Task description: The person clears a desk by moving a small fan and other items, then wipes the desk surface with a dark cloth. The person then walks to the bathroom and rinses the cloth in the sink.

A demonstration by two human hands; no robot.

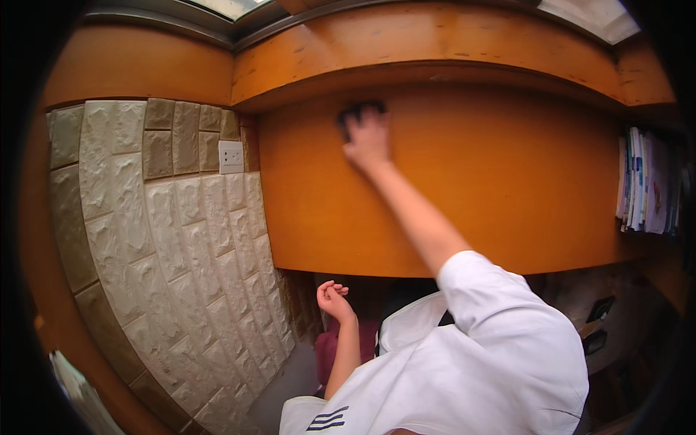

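Note:
My right hand (370,136) reaches far across the wooden desktop (489,190) and presses on a black cloth (345,119) near its back left part. Motion blurs both hand and cloth, so the cloth's folds cannot be made out. The cloth shows beyond and beside my fingers. Below the desk's front edge, my left hand (334,302) hangs in the air beside my body. Its fingers are loosely curled, and I see nothing in them.
A raised wooden ledge (424,38) runs along the back under the windows. Upright books (641,179) stand at the right end. To the left is a brick-textured wall (190,244) with a white socket (231,157). Something dark red (328,348) lies below my left hand.

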